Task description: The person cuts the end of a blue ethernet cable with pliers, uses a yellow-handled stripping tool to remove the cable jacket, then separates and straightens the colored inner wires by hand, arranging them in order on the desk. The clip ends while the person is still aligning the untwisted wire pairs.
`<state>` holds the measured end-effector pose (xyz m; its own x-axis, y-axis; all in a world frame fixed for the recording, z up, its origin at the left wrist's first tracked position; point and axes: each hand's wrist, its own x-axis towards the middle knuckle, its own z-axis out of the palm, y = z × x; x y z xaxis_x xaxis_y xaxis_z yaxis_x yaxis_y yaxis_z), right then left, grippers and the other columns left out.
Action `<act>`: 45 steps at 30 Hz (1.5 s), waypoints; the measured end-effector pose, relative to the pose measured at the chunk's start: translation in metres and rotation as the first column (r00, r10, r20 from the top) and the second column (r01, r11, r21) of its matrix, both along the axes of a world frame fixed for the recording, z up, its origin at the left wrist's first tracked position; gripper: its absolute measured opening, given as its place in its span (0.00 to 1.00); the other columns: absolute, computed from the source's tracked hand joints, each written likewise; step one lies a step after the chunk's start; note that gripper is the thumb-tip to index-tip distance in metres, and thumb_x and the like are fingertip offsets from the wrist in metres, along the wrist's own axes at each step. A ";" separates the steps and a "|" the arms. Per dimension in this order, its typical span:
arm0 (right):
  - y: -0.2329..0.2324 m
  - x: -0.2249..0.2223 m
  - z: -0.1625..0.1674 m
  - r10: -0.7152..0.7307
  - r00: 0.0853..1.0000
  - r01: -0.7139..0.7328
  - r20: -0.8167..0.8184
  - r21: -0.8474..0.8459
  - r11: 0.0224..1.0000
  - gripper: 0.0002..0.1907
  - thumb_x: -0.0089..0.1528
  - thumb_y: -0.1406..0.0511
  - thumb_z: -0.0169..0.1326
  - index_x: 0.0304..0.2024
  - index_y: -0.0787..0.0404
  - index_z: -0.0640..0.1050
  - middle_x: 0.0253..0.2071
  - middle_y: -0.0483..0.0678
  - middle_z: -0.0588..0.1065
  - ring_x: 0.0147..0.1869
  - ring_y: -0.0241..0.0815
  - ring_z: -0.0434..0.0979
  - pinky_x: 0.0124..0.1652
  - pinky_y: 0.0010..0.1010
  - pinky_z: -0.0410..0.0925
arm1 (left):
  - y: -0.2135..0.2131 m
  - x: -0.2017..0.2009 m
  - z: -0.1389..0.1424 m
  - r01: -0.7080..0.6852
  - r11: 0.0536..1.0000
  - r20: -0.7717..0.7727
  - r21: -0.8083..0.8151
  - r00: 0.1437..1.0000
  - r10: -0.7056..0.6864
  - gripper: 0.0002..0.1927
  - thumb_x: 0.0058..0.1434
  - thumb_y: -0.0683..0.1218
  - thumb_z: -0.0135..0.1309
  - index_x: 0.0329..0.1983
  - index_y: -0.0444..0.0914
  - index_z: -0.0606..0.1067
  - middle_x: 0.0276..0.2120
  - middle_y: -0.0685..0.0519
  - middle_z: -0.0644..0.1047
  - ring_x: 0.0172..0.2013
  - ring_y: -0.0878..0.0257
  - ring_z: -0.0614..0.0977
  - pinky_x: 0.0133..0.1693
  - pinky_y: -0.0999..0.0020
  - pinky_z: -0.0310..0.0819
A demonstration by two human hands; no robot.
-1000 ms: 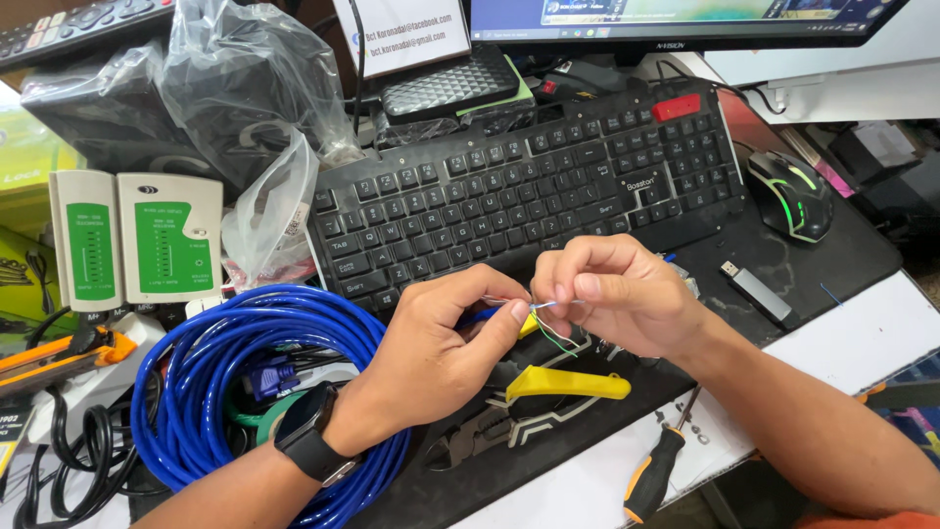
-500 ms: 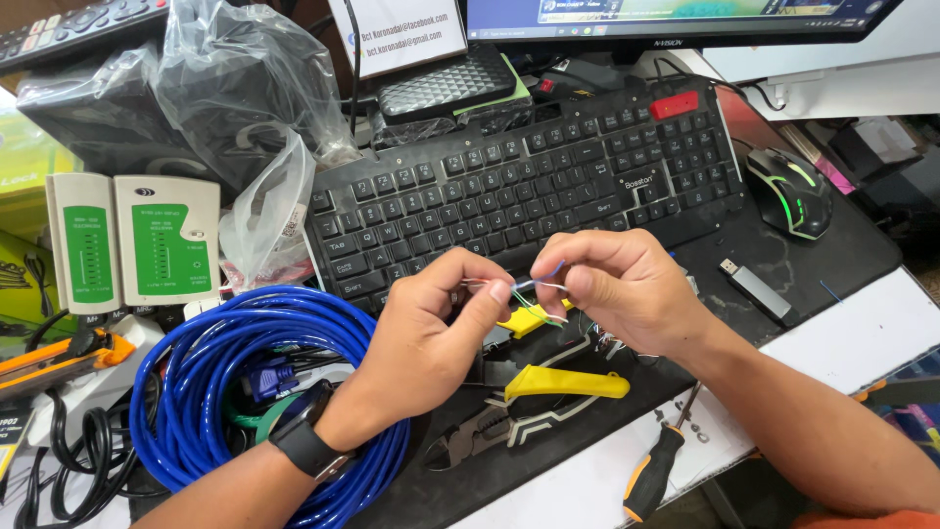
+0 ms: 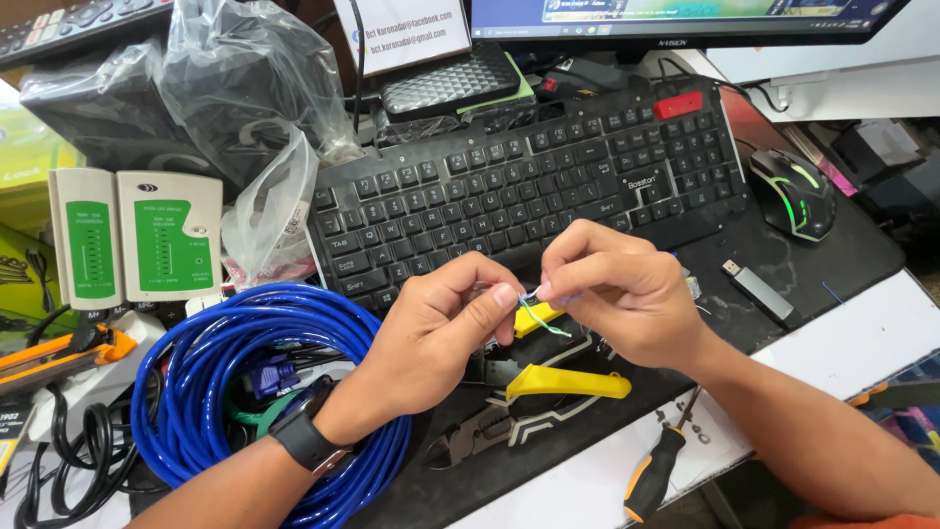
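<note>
hands meet at the centre of the frame, just below the black keyboard [image 3: 529,191]. left hand [image 3: 436,338], with a dark watch [image 3: 305,441] on its wrist, has thumb and forefinger pinched shut on the thin wire ends [image 3: 537,315]; its other fingers curl loosely under. right hand [image 3: 617,299] comes in from the lower right and pinches the same wire ends from the other side, fingertips almost touching those of the left. a green and a pale strand hang down a little from the pinch, above the desk mat. whether the strands belong to the blue cable cannot be told, as the hands hide the join.

directly under the hands lies a plier-like tool with yellow handles [image 3: 563,377], its dark head pointing toward the lower middle of the frame. a screwdriver with a black and orange grip [image 3: 654,475] lies at the lower centre-right on the white sheet. a large coil of blue cable [image 3: 220,382] fills the lower left, touching the left forearm. a two-part cable tester, white with green panels [image 3: 137,235], sits at the left, beside crumpled clear plastic bags [image 3: 245,88] in the upper left. a black mouse with green trim [image 3: 793,191] rests at the right, and a small usb stick [image 3: 759,289] lies below it.
</note>
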<state>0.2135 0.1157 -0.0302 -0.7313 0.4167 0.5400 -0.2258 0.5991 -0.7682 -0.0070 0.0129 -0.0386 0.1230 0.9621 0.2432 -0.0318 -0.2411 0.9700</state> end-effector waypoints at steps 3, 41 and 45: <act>-0.002 -0.002 0.002 -0.058 0.998 0.058 0.020 -0.003 0.998 0.09 0.65 0.77 0.57 0.45 0.62 0.81 0.43 0.48 0.74 0.44 0.33 0.76 0.42 0.22 0.72 | 0.000 0.001 0.000 -0.015 1.000 -0.005 0.024 1.000 0.015 0.11 0.73 0.47 0.49 0.44 0.34 0.75 0.29 0.56 0.77 0.33 0.72 0.77 0.36 0.76 0.71; 0.002 -0.004 -0.007 0.054 0.997 -0.032 0.053 -0.349 0.937 0.07 0.63 0.77 0.58 0.45 0.69 0.80 0.45 0.50 0.74 0.47 0.34 0.75 0.45 0.24 0.70 | 0.004 0.002 -0.009 0.072 0.996 0.073 -0.051 0.995 -0.068 0.10 0.74 0.47 0.46 0.43 0.36 0.74 0.28 0.59 0.73 0.31 0.73 0.71 0.34 0.76 0.66; -0.005 -0.007 -0.003 0.018 1.000 -0.013 0.018 -0.236 0.972 0.08 0.62 0.77 0.60 0.42 0.64 0.80 0.44 0.48 0.74 0.45 0.35 0.76 0.42 0.24 0.71 | 0.005 0.001 -0.010 0.082 0.994 0.086 -0.066 0.993 -0.076 0.10 0.74 0.46 0.47 0.43 0.35 0.74 0.29 0.59 0.73 0.31 0.73 0.71 0.34 0.75 0.67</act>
